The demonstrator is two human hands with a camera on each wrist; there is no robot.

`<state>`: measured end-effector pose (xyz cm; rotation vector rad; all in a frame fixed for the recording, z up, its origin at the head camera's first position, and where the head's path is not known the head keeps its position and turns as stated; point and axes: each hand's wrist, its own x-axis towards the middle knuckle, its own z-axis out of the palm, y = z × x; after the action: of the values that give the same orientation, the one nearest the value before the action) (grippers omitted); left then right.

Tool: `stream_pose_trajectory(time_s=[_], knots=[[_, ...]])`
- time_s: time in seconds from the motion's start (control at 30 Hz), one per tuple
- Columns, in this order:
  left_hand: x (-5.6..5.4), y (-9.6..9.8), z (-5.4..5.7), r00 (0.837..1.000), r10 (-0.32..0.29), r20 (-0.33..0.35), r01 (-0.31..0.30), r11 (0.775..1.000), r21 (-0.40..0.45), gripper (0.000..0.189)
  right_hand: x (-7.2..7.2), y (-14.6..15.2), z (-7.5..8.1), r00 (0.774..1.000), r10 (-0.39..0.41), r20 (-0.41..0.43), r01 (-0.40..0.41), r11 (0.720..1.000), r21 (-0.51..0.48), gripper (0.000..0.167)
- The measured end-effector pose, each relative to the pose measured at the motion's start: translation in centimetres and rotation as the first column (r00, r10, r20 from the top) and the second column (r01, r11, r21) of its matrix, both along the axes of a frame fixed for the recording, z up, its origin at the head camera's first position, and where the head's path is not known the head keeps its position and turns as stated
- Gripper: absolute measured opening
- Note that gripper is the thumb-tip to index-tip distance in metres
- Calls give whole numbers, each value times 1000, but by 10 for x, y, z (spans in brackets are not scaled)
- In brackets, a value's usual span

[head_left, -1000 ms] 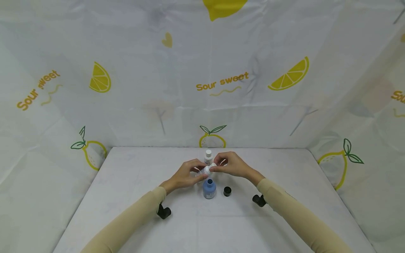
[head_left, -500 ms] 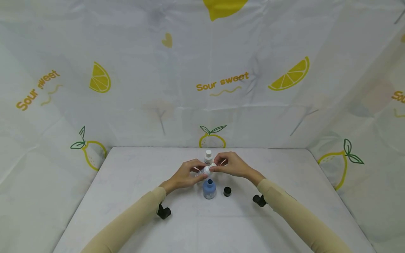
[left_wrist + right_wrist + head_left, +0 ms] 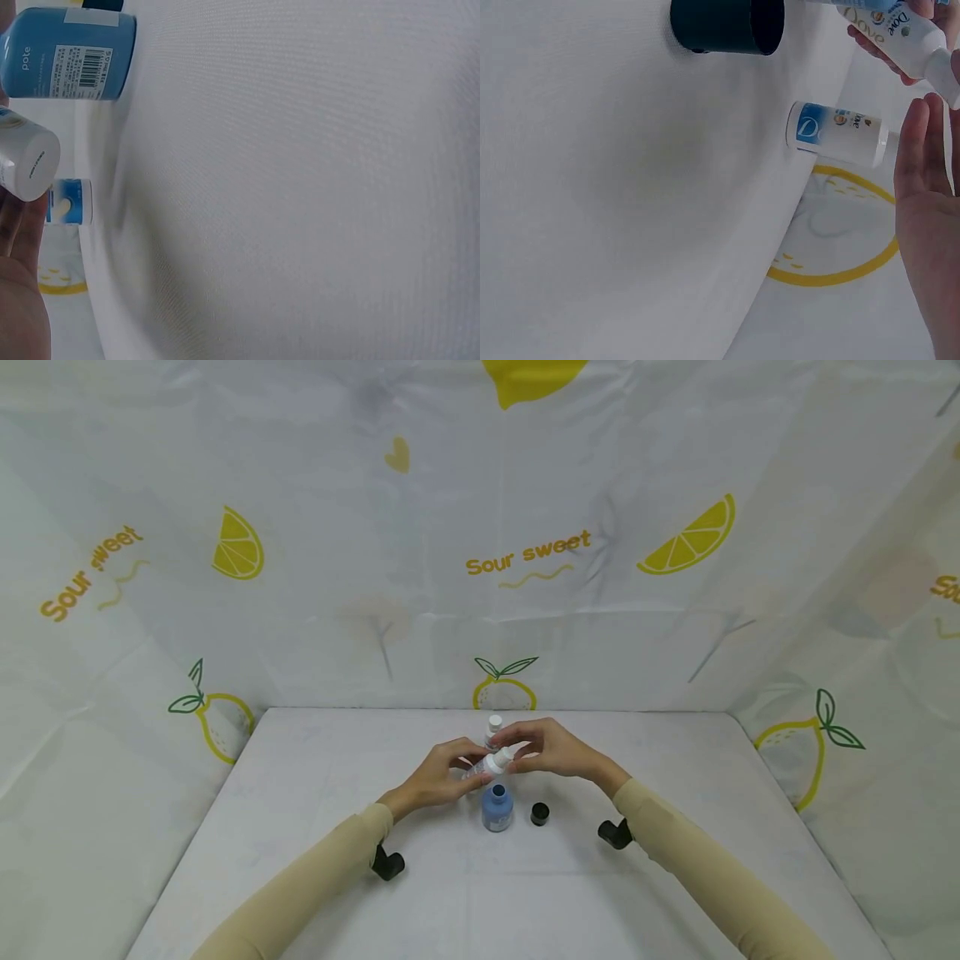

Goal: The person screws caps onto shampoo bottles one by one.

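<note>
A small white Dove bottle (image 3: pixel 483 767) lies tilted in my left hand (image 3: pixel 438 774), which grips its body; its white cap (image 3: pixel 505 756) points up to the right. In the left wrist view the base of the white bottle (image 3: pixel 37 161) faces the camera. My right hand (image 3: pixel 551 749) is at the cap, fingers spread loosely about it; in the right wrist view those fingers (image 3: pixel 926 150) are fairly straight beside the cap. Just in front of the held bottle stands an uncapped blue bottle (image 3: pixel 497 812), its neck open. A black cap (image 3: pixel 539 814) sits to its right.
Behind the hands a second white Dove bottle (image 3: pixel 844 135) stands upright with its cap on. Black wrist cameras (image 3: pixel 388 864) hang under both sleeves. The white table (image 3: pixel 480 910) meets a lemon-printed curtain (image 3: pixel 337 635) at the back.
My right fingers have loosened from the cap and spread upward, leaving more of it showing. The held bottle has turned slightly in my left hand. The blue bottle and black cap have stayed put.
</note>
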<state>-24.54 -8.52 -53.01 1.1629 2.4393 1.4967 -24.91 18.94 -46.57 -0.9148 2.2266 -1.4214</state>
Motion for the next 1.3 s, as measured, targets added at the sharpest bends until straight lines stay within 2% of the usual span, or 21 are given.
stream_pose_trajectory(time_s=[0.17, 0.4, 0.83, 1.3], knots=[[0, 0, 0, 1000, 5, 14, -5, 1000, -9, 33, -3, 2, -2, 996, 4, 88, 3, 997, -77, 43], [0, 0, 0, 1000, 10, 15, -10, 1000, -6, 34, -4, 3, -7, 991, -16, 136, 30, 995, -97, 40], [-1, 1, 3, 1000, 11, 1, -11, 1000, -16, 33, -1, 1, -7, 995, -75, 59, 79, 995, -57, 35], [0, 3, 3, 1000, -1, 1, 1, 1000, -4, 32, 1, 0, -7, 993, -119, 19, 119, 992, -41, 29]])
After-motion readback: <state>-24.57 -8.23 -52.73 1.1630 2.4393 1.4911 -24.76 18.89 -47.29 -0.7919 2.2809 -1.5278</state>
